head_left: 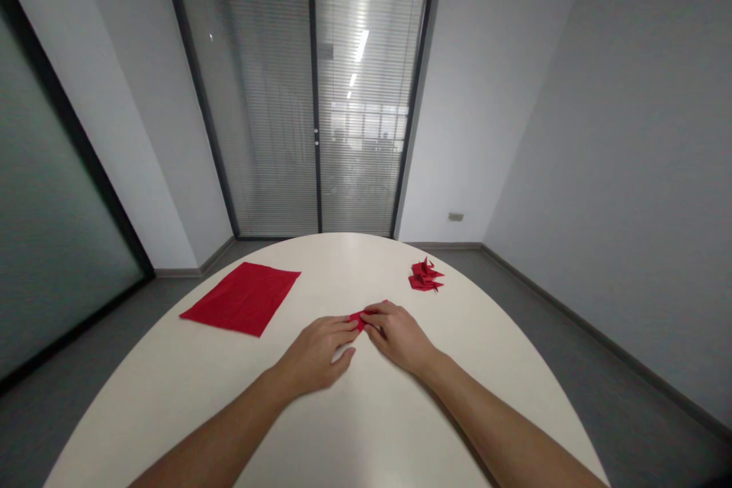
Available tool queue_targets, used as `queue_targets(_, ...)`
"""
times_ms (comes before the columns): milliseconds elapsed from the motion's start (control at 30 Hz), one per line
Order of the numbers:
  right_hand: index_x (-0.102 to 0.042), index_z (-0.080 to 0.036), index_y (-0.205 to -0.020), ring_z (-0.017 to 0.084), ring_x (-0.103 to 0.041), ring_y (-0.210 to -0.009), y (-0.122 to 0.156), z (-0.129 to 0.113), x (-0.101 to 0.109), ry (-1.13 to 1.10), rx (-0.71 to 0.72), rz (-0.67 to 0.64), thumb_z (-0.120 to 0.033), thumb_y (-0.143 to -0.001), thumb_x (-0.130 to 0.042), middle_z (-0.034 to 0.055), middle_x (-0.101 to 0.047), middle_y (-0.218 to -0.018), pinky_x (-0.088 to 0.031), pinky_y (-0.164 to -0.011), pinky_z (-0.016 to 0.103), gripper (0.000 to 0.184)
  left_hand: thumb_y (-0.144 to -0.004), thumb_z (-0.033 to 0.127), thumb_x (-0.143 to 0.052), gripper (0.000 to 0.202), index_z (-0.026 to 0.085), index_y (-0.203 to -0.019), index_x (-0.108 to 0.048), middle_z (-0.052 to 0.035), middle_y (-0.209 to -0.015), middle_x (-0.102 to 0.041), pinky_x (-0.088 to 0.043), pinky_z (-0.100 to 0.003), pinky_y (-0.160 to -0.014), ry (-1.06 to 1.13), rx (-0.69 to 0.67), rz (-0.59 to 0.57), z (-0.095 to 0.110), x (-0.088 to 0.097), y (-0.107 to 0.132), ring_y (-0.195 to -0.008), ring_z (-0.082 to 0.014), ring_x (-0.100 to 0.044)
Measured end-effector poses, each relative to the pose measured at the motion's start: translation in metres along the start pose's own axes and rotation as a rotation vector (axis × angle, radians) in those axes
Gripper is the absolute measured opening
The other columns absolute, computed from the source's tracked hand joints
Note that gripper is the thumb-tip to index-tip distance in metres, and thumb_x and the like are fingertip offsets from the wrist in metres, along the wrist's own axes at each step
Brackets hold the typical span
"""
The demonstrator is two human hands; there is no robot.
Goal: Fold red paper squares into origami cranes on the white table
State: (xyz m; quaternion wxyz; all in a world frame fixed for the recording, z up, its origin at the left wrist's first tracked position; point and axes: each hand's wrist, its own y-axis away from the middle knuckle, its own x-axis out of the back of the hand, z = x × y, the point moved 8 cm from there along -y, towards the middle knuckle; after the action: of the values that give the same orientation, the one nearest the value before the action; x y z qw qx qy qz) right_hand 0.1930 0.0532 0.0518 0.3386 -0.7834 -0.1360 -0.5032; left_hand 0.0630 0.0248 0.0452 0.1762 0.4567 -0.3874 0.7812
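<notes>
A small folded piece of red paper (357,318) lies on the white table between my two hands, mostly covered by fingers. My left hand (320,354) rests its outstretched fingertips on the paper's left side, with the thumb held apart from them. On the other side, my right hand (400,332) has its fingers and thumb closed on the paper. A bit of red also shows just behind the right hand's knuckles. The exact shape of the fold is hidden under the fingers.
The round white table (337,263) has a curved far edge. A large red sheet (243,299) lies flat at the left. Several folded red paper cranes (424,276) sit clustered at the back right. Beyond stand a glass door with blinds (366,191) and grey walls.
</notes>
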Motion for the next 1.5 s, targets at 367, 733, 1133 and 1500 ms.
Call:
queue_targets(367,-0.053,-0.019,-0.142,0.031,-0.043,-0.140,0.007,0.001,-0.008,-0.091,-0.007,-0.155,-0.031,-0.100,-0.046,0.0157,-0.051,-0.148,-0.033,-0.114,0.057,0.044,-0.088,0.008,-0.046,0.047,0.025,-0.128,-0.063,-0.0046,-0.122,-0.071,-0.051,-0.034,-0.099,0.179,0.092,-0.062,0.005,0.005,-0.002,-0.109,-0.0191,-0.067)
queue_targets(733,-0.052,-0.020,-0.143,0.032,-0.041,-0.141,0.008,0.001,-0.011,-0.102,-0.012,-0.206,-0.029,-0.089,-0.058,0.0156,-0.049,-0.150,-0.029,-0.115,0.058,0.055,-0.084,0.003,-0.046,0.047,0.025,-0.120,-0.068,-0.0047,-0.127,-0.069,-0.047,-0.038,-0.108,0.105,0.190,0.032,-0.017,0.001,0.002,-0.120,-0.0198,-0.062)
queue_targets(1133,-0.074,-0.020,-0.083,0.021,-0.063,-0.083,0.001,-0.015,0.011,0.020,0.067,-0.047,-0.028,-0.087,-0.063,0.0056,-0.070,-0.085,-0.045,-0.083,0.034,0.015,-0.092,0.015,-0.052,0.028,0.025,-0.106,-0.074,-0.0034,-0.112,-0.075,-0.050,-0.045,-0.089,-0.122,0.103,0.023,0.007,0.014,-0.005,-0.103,-0.0262,-0.061)
queue_targets(1500,-0.067,-0.021,-0.070,0.017,-0.061,-0.077,0.003,-0.031,0.010,-0.173,0.201,-0.144,-0.012,-0.082,-0.058,0.0019,-0.067,-0.078,-0.048,-0.075,0.027,0.018,-0.088,0.010,-0.051,0.041,0.023,-0.124,-0.067,-0.0099,-0.132,-0.064,-0.048,-0.045,-0.105,-0.141,0.139,-0.010,-0.009,0.001,0.000,-0.122,-0.0265,-0.058)
